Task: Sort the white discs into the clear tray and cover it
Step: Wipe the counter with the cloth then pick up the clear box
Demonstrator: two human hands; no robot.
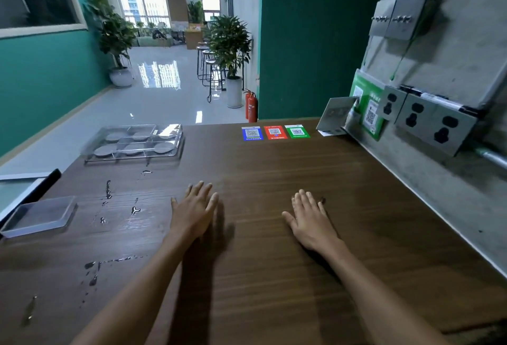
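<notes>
A long green-walled hallway with potted plants and stools runs away behind a dark wood-grain desk (pixel 274 180), which meets a grey concrete wall with sockets along its right edge. Water droplets are scattered over the desk's left half.

The clear tray (pixel 134 143) sits at the far left corner of the desk, its long axis running left to right along the far edge, with six compartments in two rows. A white disc (pixel 164 147) appears to lie in each compartment, and a clear cover seems already to rest on top (the glare makes this hard to confirm). A second shallow clear piece (pixel 41 218), possibly a lid or a spare tray, lies at the left edge, nearer the person.

Both hands rest flat on the desk near its middle, fingers spread and holding nothing: the left hand (pixel 193 214) and the right hand (pixel 311 221). The tray lies ahead and to the left of both, well apart, so the left hand is the nearer one for any reach towards it.
</notes>
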